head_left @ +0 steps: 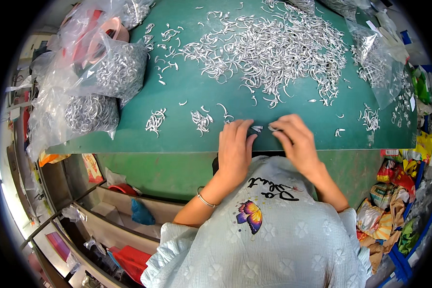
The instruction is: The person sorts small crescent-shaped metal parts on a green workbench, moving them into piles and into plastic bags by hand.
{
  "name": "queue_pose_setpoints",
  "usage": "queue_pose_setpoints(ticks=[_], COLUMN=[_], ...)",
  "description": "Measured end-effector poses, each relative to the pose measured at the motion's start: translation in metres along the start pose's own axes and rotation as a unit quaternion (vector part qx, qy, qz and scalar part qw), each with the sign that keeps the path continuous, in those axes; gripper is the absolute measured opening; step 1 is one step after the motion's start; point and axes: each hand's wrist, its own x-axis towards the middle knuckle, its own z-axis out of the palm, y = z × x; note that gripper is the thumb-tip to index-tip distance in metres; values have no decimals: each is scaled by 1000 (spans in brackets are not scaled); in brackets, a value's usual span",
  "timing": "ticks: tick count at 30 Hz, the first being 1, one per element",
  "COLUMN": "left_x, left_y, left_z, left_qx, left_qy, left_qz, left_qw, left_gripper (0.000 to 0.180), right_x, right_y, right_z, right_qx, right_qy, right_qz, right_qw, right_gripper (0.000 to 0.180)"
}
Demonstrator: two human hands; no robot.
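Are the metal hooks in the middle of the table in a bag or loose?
Loose: the metal hooks lie spread on the green table.

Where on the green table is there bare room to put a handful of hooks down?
Bare green table lies between the big hook pile and the right hand, and along the near edge left of the left hand, below two small clusters. The far middle and bagged left side are crowded.

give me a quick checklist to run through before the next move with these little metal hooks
1. Left hand on the bench edge by the small hooks: ok.
2. Right hand pinching a hook: cannot tell, fingers hide the grip.
3. Loose hook pile lying beyond the hands: ok.
4. Small sorted clusters apart from the pile: ok.
5. Green bench top bare in front of the hands: ok.
6. Filled bags off to the left: ok.
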Motion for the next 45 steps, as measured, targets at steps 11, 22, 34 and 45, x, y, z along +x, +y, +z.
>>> queue_pose_setpoints(ticks=[11,22,34,45], left_x=[6,7,4,5], left_y=[-7,-45,-23,-39], left_z=[6,-42,-27,-28], left_qx=[48,152,125,151], left_qy=[-9,124,75,126], left_qz=[53,-46,-28,-56], left_qw=[997,980,989,979], left_gripper=[25,21,28,33], right_x=[-2,-46,-65,-68], right_y=[3,72,110,107], right_z=[-6,-120,-151,-156], right_qx=[-28,-298,-353,-345], right_qy=[24,198,214,230], right_qz=[74,116,171,193], right_qw=[997,927,895,889], right_gripper=[12,9,9,10])
